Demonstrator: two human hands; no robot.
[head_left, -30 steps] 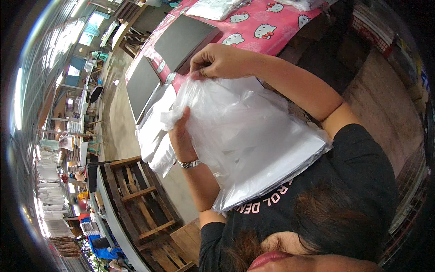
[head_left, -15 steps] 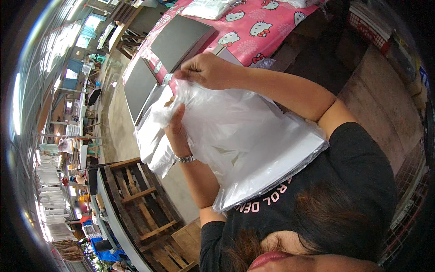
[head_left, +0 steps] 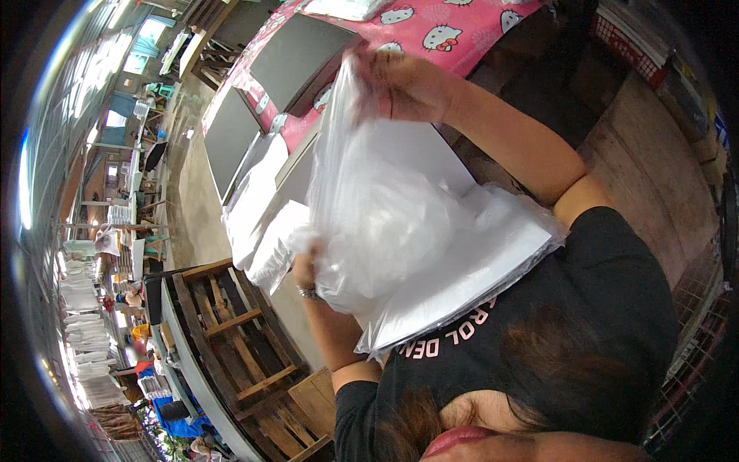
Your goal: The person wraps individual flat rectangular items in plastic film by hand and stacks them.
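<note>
Moved since the earlier frame: right hand (head_left: 406,86), farther and to the right, translucent plastic film (head_left: 381,208) drawn up with it; left hand (head_left: 305,268), nearer.
Right hand: closed on the film's far edge, fingers blurred.
Left hand: at the film's left edge, partly hidden, grip impossible to tell; metal wristband (head_left: 309,292) below.
Film: in front of the black shirt (head_left: 600,308), over white sheets (head_left: 493,279), their near edge against the shirt.
Tabletop (head_left: 493,42): far side, pink printed cover, two dark grey slabs (head_left: 300,61) at left.
Wooden slatted frame (head_left: 231,335): near left
</note>
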